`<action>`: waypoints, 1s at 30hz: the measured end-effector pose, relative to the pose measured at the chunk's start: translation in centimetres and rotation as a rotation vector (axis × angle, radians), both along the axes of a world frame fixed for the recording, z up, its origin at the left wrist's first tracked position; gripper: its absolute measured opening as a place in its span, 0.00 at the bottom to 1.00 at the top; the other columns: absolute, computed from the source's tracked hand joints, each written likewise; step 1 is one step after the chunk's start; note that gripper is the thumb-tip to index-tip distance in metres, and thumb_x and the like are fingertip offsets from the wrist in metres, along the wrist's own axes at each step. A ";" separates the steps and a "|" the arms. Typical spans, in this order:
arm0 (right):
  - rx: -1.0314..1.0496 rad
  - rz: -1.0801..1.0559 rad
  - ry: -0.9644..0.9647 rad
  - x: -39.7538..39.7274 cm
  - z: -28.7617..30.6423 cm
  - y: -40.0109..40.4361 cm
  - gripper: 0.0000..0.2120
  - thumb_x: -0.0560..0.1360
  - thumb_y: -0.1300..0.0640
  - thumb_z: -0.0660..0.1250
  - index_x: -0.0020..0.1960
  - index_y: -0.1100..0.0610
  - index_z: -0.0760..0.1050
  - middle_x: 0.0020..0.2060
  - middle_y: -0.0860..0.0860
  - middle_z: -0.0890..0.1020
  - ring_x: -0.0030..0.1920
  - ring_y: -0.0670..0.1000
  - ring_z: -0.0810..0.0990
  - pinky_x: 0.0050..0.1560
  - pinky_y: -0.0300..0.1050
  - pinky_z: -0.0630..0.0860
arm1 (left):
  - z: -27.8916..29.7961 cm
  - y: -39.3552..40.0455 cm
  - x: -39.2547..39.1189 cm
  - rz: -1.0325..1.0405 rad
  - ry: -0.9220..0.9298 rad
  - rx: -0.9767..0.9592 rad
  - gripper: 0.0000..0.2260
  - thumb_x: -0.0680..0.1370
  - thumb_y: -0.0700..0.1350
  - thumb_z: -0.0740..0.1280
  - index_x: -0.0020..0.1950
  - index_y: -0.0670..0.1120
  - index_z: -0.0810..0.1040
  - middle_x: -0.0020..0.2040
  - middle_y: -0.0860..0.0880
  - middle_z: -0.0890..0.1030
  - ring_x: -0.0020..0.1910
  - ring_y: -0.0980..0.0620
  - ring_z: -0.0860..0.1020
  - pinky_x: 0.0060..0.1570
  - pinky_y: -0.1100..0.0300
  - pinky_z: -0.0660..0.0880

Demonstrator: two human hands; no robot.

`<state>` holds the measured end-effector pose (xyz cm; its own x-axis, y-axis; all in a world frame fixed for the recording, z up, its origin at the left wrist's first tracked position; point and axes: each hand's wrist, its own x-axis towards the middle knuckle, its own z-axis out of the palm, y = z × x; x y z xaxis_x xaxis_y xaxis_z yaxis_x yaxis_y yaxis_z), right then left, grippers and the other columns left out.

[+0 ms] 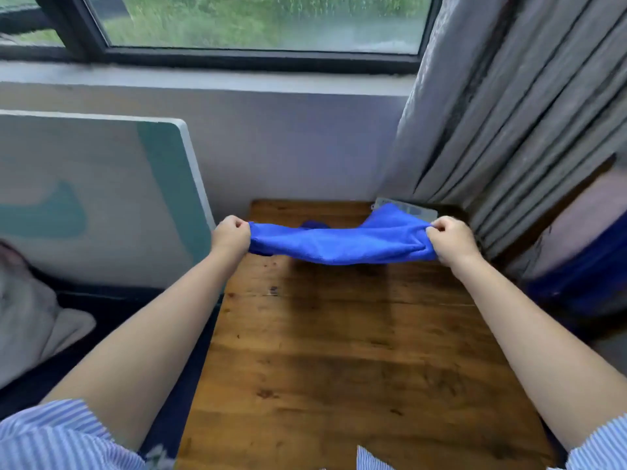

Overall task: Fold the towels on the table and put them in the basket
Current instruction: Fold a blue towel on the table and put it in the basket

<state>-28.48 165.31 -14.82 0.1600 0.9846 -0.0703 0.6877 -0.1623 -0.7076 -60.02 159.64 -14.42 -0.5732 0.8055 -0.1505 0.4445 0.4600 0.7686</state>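
Above the far half of the wooden bench (339, 351), a blue towel (339, 244) hangs stretched between two hands, sagging a little in the middle. The left hand (230, 235) has its grip closed, pinching the towel's left end; the right hand (451, 239) pinches the right end likewise. A grey curtain (509, 113) hangs at right, beneath a window (258, 22).

A dark-framed window (258, 25) looks out on blurred greenery, with a pale sill and a white wall (288, 147) below it. Grey pleated curtains (509, 113) hang at the right. A white and teal board (101, 198) leans at the left beside the wooden table (339, 351).
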 end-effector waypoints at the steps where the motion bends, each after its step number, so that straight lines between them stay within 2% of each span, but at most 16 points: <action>1: -0.108 0.011 -0.036 0.6 -2.4 -1.8 0.10 0.73 0.66 0.58 0.35 0.61 0.72 0.34 0.58 0.73 0.28 0.54 0.68 0.22 0.34 0.65 | -1.9 -1.2 0.3 -0.078 0.029 -0.142 0.14 0.77 0.36 0.54 0.32 0.46 0.66 0.36 0.46 0.69 0.30 0.48 0.67 0.28 0.61 0.64; 3: -0.314 0.044 -0.136 1.8 -6.2 -5.1 0.12 0.73 0.67 0.57 0.32 0.58 0.68 0.32 0.57 0.73 0.29 0.56 0.69 0.30 0.42 0.66 | -5.3 -3.2 0.7 -0.226 0.050 -0.387 0.14 0.76 0.35 0.55 0.31 0.45 0.65 0.34 0.44 0.69 0.31 0.46 0.68 0.28 0.63 0.63; 6: -0.614 0.121 -0.311 3.1 -11.8 -10.5 0.11 0.73 0.67 0.56 0.34 0.59 0.69 0.35 0.58 0.75 0.41 0.57 0.75 0.38 0.40 0.65 | -10.3 -6.5 2.0 -0.471 0.120 -0.768 0.14 0.78 0.39 0.59 0.32 0.44 0.65 0.31 0.46 0.68 0.30 0.47 0.67 0.26 0.62 0.63; 8: -0.759 0.215 -0.422 3.6 -14.2 -13.5 0.11 0.74 0.67 0.56 0.34 0.60 0.68 0.42 0.61 0.77 0.45 0.58 0.77 0.34 0.39 0.64 | -12.4 -8.3 3.0 -0.627 0.199 -0.971 0.10 0.78 0.41 0.61 0.36 0.44 0.68 0.36 0.46 0.71 0.38 0.46 0.70 0.30 0.62 0.67; 10: -0.880 0.296 -0.476 4.3 -16.0 -15.9 0.15 0.74 0.66 0.55 0.30 0.58 0.64 0.43 0.62 0.80 0.43 0.58 0.77 0.28 0.40 0.64 | -13.9 -9.9 3.8 -0.746 0.235 -1.172 0.07 0.78 0.39 0.61 0.39 0.44 0.69 0.39 0.46 0.71 0.42 0.47 0.70 0.30 0.63 0.67; 11: -0.920 0.315 -0.484 4.5 -16.4 -16.5 0.15 0.74 0.67 0.54 0.29 0.58 0.63 0.36 0.59 0.81 0.37 0.57 0.77 0.24 0.38 0.64 | -14.2 -10.6 4.0 -0.809 0.269 -1.251 0.10 0.78 0.38 0.60 0.36 0.44 0.67 0.35 0.46 0.69 0.37 0.47 0.69 0.26 0.64 0.64; 12: -0.970 0.310 -0.480 4.9 -17.0 -17.5 0.15 0.73 0.67 0.54 0.28 0.58 0.64 0.25 0.54 0.80 0.29 0.54 0.75 0.19 0.36 0.63 | -14.7 -11.4 4.3 -0.879 0.306 -1.329 0.13 0.77 0.38 0.59 0.33 0.45 0.64 0.32 0.46 0.66 0.31 0.49 0.67 0.24 0.64 0.61; 13: -1.007 0.310 -0.485 5.1 -17.1 -18.1 0.15 0.73 0.67 0.53 0.28 0.58 0.64 0.14 0.50 0.74 0.23 0.50 0.73 0.16 0.34 0.61 | -14.9 -12.0 4.5 -0.946 0.330 -1.393 0.14 0.77 0.39 0.58 0.31 0.45 0.62 0.29 0.47 0.64 0.27 0.50 0.63 0.24 0.63 0.59; 15: -1.082 0.308 -0.478 5.4 -16.9 -19.3 0.15 0.73 0.67 0.52 0.29 0.59 0.64 0.07 0.48 0.65 0.13 0.46 0.67 0.14 0.32 0.59 | -15.8 -12.8 4.4 -1.005 0.279 -1.489 0.16 0.77 0.42 0.60 0.31 0.44 0.62 0.27 0.47 0.64 0.25 0.51 0.61 0.26 0.63 0.59; 17: -1.134 0.287 -0.447 5.5 -16.6 -19.8 0.14 0.73 0.67 0.51 0.30 0.59 0.64 0.09 0.49 0.68 0.10 0.46 0.64 0.15 0.30 0.59 | -16.3 -13.4 4.3 -0.966 0.149 -1.507 0.15 0.78 0.45 0.63 0.33 0.43 0.65 0.29 0.47 0.68 0.26 0.51 0.65 0.27 0.63 0.65; 20: -1.087 0.202 -0.462 5.4 -16.9 -19.4 0.12 0.73 0.65 0.55 0.31 0.60 0.66 0.24 0.55 0.75 0.21 0.51 0.72 0.21 0.34 0.67 | -17.4 -12.9 4.4 -0.829 0.070 -1.358 0.14 0.79 0.47 0.62 0.38 0.39 0.69 0.35 0.44 0.75 0.28 0.51 0.71 0.29 0.61 0.71; 22: -0.952 0.183 -0.518 5.0 -16.8 -18.1 0.08 0.73 0.62 0.58 0.36 0.61 0.71 0.38 0.58 0.79 0.37 0.57 0.79 0.35 0.42 0.73 | -17.3 -11.5 4.4 -0.802 0.233 -1.187 0.15 0.80 0.47 0.59 0.37 0.39 0.70 0.38 0.42 0.77 0.30 0.49 0.74 0.31 0.59 0.71; 24: -0.803 0.171 -0.511 4.2 -16.6 -16.4 0.07 0.74 0.61 0.58 0.46 0.60 0.74 0.52 0.61 0.79 0.53 0.59 0.78 0.47 0.46 0.74 | -17.2 -9.7 4.4 -0.812 0.409 -1.038 0.13 0.79 0.46 0.58 0.42 0.39 0.73 0.42 0.44 0.77 0.42 0.45 0.77 0.38 0.57 0.73; 25: -0.741 0.173 -0.500 3.8 -16.6 -15.4 0.07 0.75 0.61 0.58 0.49 0.60 0.74 0.55 0.61 0.78 0.56 0.60 0.77 0.50 0.47 0.73 | -17.1 -8.6 4.5 -0.799 0.434 -0.978 0.11 0.79 0.45 0.57 0.44 0.40 0.73 0.42 0.46 0.76 0.46 0.44 0.76 0.38 0.57 0.72; 27: -0.636 0.213 -0.493 3.0 -16.7 -13.1 0.10 0.76 0.60 0.58 0.54 0.61 0.74 0.57 0.60 0.77 0.58 0.60 0.75 0.52 0.48 0.73 | -16.8 -6.8 4.9 -0.730 0.429 -0.896 0.07 0.78 0.43 0.56 0.46 0.42 0.71 0.43 0.48 0.75 0.48 0.44 0.74 0.34 0.59 0.68; 30: -0.528 0.284 -0.472 1.8 -17.2 -9.6 0.15 0.76 0.61 0.59 0.61 0.62 0.72 0.60 0.60 0.74 0.62 0.60 0.71 0.59 0.48 0.69 | -16.9 -4.5 5.8 -0.639 0.456 -0.807 0.14 0.77 0.40 0.57 0.62 0.41 0.69 0.60 0.43 0.73 0.61 0.42 0.71 0.49 0.53 0.71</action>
